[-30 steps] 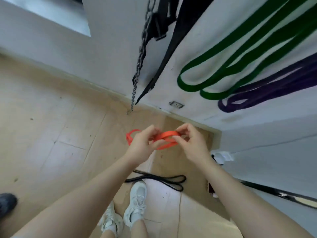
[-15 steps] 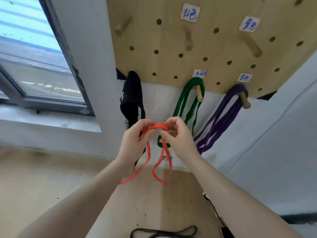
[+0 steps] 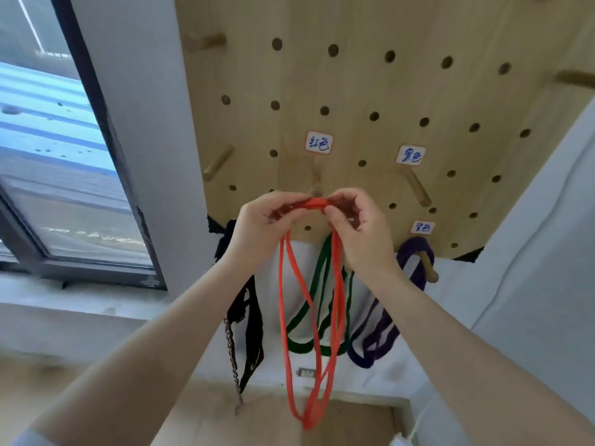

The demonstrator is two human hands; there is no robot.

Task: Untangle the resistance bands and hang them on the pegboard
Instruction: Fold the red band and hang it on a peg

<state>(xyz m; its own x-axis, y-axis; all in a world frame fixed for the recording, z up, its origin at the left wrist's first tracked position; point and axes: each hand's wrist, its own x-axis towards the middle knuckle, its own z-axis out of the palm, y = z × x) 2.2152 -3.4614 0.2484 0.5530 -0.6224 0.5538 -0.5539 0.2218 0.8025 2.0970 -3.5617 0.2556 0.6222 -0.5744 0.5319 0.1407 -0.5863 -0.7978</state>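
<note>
Hanging step in hand. My left hand (image 3: pixel 260 226) and right hand (image 3: pixel 357 223) pinch the gathered top of the red band (image 3: pixel 283 317) between thumb and curled fingers, just below the bare peg (image 3: pixel 315 185) under the red label (image 3: pixel 318 142) on the pegboard (image 3: pixel 418 91). Its loops hang free in front of the green band (image 3: pixel 322 268). By my judgement, the next move requires lifting the bunch over that peg's tip.

Orange-red band (image 3: pixel 285 317), green band (image 3: pixel 301 323), purple band (image 3: pixel 415 265), pale wooden pegboard (image 3: pixel 370 88) with dark holes.
</note>
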